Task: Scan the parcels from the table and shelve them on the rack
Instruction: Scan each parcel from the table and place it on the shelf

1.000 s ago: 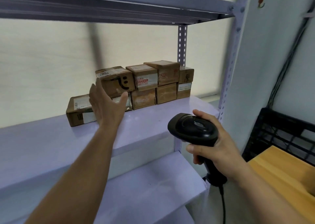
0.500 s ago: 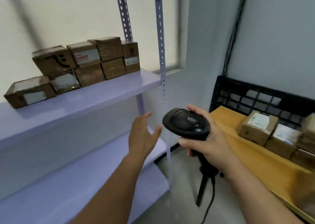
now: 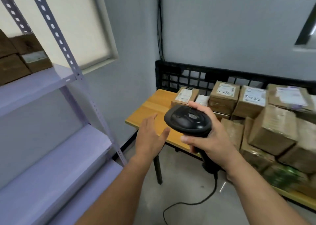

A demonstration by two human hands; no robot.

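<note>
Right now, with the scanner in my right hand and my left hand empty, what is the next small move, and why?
Probably reach the left hand forward to the parcel nearest the bare end of the table and grip it. That hand is open and holds nothing, the right hand grips the scanner, and that parcel looks unobstructed.

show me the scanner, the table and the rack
scanner (image 3: 186, 120), head view, top of its black head
table (image 3: 150, 105), head view, bare wooden top near its left corner
rack (image 3: 37, 86), head view, bare front part of the upper shelf
</note>
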